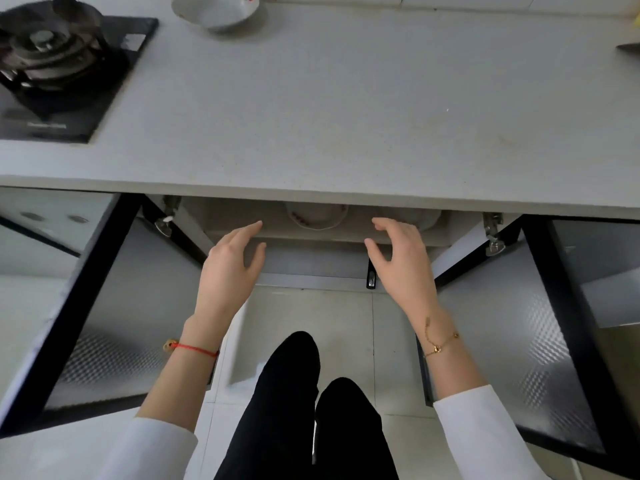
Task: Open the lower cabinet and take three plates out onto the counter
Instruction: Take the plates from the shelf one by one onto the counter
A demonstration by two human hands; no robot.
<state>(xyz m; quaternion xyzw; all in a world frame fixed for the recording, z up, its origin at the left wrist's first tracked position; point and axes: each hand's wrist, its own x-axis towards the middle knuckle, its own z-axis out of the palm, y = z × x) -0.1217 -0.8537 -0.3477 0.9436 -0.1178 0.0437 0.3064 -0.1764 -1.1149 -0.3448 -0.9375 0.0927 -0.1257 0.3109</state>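
Observation:
Both doors of the lower cabinet stand wide open, the left door (104,306) and the right door (519,327) swung out toward me. On the shelf (311,237) under the counter edge lies a white plate with a dark rim pattern (317,216). Another white dish (427,218) shows to its right, partly behind my right hand. My left hand (232,261) and my right hand (398,258) hover at the shelf's front edge, fingers spread, empty, either side of the patterned plate. The grey counter (346,109) stretches above.
A black gas hob (59,71) sits at the counter's left. A white bowl (216,10) stands at the back. A dark object (628,50) pokes in at the right edge. My legs in black trousers (298,410) stand on the tiled floor between the doors.

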